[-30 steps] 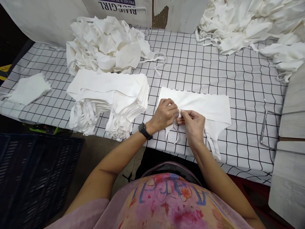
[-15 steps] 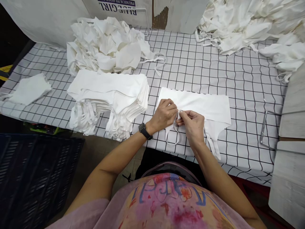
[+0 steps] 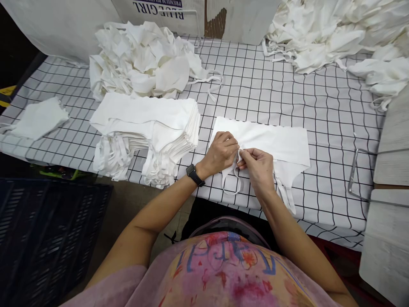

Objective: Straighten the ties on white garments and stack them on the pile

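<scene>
A white strappy garment, like a camisole or bra top, lies flat on the checked cloth with its scalloped edge away from me. My left hand, with a black watch on the wrist, is closed in a pinch at the garment's near edge. Against it, my right hand pinches the same small bit of white strap. The fingertips nearly meet, and the exact part between them is partly hidden. One thin strap loops toward the table edge below my hands; other straps hang at the right.
Left of my hands stands a neat stack of folded white garments. Behind it is a loose white heap, with another heap at back right. A single white piece lies far left. Cardboard boxes and a metal wire handle border the table.
Both hands stay almost in place at the strap. My right fingers have shifted very slightly; the garment and stack look the same.
</scene>
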The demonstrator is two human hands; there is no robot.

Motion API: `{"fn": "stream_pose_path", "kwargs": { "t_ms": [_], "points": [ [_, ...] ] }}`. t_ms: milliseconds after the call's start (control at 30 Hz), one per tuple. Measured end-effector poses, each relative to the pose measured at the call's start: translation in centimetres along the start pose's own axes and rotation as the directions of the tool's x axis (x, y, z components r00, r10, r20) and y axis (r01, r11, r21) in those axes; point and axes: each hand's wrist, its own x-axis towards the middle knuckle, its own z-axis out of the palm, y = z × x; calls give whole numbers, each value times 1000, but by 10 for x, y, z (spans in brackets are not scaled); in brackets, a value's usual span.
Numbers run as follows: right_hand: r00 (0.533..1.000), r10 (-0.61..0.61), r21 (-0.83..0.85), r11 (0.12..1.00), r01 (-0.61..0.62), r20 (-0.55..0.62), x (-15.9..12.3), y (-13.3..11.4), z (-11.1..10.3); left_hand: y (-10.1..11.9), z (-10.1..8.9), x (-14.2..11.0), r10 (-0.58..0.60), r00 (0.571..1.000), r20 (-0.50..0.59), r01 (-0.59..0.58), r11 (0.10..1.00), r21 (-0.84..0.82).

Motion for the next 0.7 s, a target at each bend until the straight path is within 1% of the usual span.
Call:
{"fn": "stream_pose_path", "kwargs": {
  "t_ms": [133,267,333,433,567,700],
  "points": [
    [998,46,49,998,-48,42,4,-2,-4,-1,1,0,-24,998,-52,24,1000,-6],
    [996,82,126,988,-84,22,3,-3,-4,-1,2,-1,-58,998,-27,58,998,3],
    [996,84,132,988,-86,16,2,-2,-3,-1,3,-1,-47,999,-15,47,999,17],
    [995,88,95,991,-92,49,3,-3,-4,-1,4,-1,0,1000,4,-1,999,45],
    [982,160,117,978,-171,96,8,-9,-6,-1,4,0,71,997,-6,-70,996,64],
    [964,208,130,965,-230,165,9,-12,-9,-1,3,-1,29,999,-28,-26,995,97]
  ]
}}
